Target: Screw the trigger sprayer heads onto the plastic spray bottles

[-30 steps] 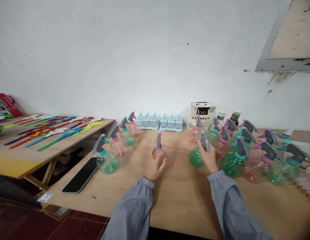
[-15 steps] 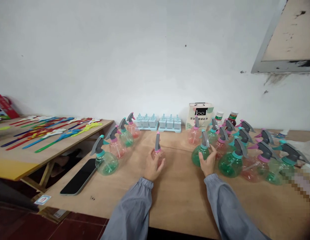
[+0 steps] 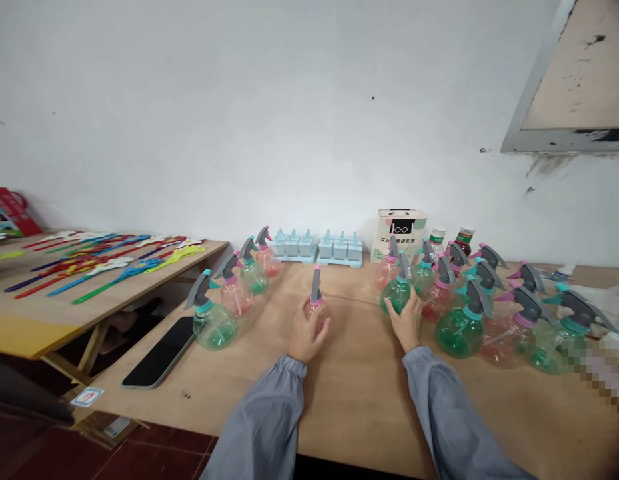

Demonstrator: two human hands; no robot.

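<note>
Bottle [image 3: 319,312], pink, partly behind left fingers [image 3: 303,317]; pixelated patch [image 3: 609,375], right

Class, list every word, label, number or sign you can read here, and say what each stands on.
"眼镜超市", as it seems to read: paper bag; the characters before it are unclear.
Too small or blurred to read: print on the red box, the two capped bottles' labels, the table-corner sticker and the white label below it.
</note>
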